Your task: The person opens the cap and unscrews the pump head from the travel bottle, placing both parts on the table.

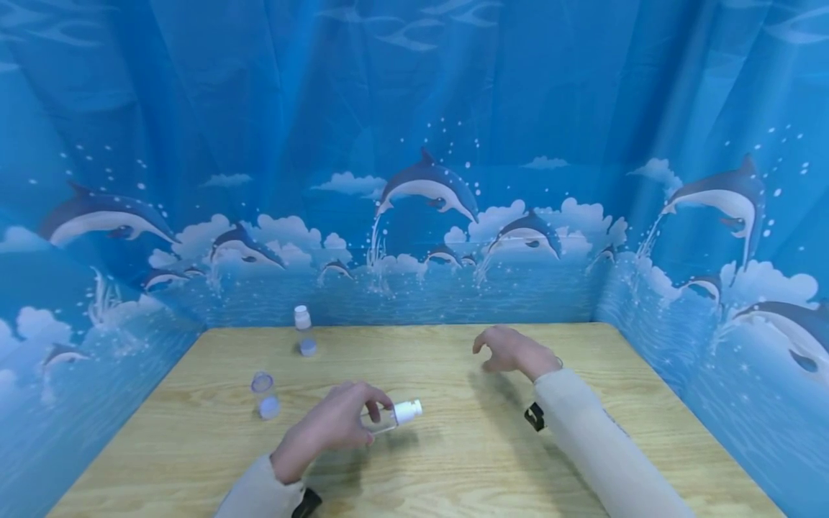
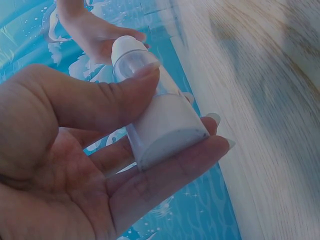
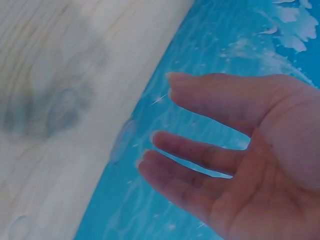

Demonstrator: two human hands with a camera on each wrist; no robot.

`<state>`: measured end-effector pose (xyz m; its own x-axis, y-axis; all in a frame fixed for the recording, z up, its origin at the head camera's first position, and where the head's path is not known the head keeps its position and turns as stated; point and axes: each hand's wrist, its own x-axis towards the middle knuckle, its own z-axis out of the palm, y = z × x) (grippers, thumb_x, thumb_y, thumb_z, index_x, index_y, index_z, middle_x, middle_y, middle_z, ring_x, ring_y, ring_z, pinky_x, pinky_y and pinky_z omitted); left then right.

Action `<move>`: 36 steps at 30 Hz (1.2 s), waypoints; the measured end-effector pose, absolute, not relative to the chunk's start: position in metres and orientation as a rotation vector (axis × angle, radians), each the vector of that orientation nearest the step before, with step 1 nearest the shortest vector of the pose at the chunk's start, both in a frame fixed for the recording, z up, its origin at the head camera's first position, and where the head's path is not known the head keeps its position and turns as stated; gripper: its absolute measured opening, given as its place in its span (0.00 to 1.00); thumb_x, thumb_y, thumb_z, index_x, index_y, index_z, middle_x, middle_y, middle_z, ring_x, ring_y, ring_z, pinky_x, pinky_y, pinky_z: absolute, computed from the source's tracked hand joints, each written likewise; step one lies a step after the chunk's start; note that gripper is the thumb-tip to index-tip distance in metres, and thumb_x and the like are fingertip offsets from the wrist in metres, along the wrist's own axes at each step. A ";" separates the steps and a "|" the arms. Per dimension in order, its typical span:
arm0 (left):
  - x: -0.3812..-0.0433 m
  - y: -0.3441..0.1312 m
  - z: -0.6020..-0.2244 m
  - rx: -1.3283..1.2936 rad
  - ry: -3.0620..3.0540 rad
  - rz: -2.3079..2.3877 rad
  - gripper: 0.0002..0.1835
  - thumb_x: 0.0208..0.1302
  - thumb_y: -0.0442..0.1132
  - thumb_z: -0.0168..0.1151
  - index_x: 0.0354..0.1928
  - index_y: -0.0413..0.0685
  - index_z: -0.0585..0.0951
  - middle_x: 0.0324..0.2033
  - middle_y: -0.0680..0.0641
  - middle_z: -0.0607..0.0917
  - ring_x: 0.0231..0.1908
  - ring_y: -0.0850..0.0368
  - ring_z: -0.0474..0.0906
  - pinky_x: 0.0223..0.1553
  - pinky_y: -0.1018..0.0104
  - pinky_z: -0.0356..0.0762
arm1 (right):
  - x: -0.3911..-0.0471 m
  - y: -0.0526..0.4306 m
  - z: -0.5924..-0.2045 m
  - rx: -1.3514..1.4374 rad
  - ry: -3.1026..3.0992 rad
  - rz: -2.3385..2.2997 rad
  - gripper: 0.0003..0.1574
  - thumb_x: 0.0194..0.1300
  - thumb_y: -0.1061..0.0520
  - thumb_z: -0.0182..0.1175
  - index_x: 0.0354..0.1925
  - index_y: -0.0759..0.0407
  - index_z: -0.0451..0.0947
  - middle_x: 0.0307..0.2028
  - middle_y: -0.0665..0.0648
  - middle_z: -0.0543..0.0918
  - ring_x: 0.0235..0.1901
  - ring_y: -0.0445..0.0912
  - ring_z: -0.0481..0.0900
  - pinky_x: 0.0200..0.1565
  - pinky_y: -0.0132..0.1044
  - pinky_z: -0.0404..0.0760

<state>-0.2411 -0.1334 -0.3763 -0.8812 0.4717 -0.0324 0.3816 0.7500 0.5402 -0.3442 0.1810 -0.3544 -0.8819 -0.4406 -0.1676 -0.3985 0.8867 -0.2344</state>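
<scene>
a white-capped bottle [image 1: 396, 416] is gripped by the left hand [image 1: 338, 417], tipped sideways above the worktop [image 1: 466, 467]; nothing is held by the loosely parted right hand [image 1: 510, 350]. carrying seems in hand; steady support is probably called for next.

Clear cylindrical bottle [image 1: 387, 420], white top [image 1: 407, 411]. Lower centre of head view; lies on its side, top towards the right and slightly raised. Left hand [image 1: 338, 419] grips it by the body. Left wrist view: thumb across the side, fingers under the base; section nearest the base looks whitish, top towards upper left. Right hand [image 1: 506, 350]: right of centre in head view, fingers slightly bent, apart from bottle.
</scene>
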 end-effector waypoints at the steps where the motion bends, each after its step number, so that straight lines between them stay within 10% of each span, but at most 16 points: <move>1: -0.241 -0.133 -0.376 0.680 2.780 0.802 0.29 0.44 0.22 0.75 0.53 0.47 0.86 0.37 0.49 0.89 0.39 0.48 0.84 0.42 0.50 0.85 | -0.342 0.179 -0.352 -0.656 2.838 -0.283 0.22 0.65 0.62 0.69 0.58 0.61 0.83 0.65 0.63 0.81 0.68 0.64 0.73 0.67 0.58 0.77; 36: -0.242 -0.128 -0.375 0.680 2.743 0.780 0.29 0.45 0.23 0.75 0.52 0.49 0.87 0.37 0.49 0.89 0.39 0.51 0.84 0.42 0.52 0.85 | -0.264 0.122 -0.356 -1.088 2.789 -0.504 0.25 0.64 0.57 0.71 0.59 0.59 0.82 0.59 0.59 0.85 0.58 0.55 0.83 0.61 0.48 0.84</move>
<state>-0.2423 -0.1284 -0.3751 -0.8718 0.4846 -0.0724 0.3739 0.7535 0.5408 -0.2639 0.1217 -0.3559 -0.7384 -0.6740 0.0216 -0.6390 0.6891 -0.3418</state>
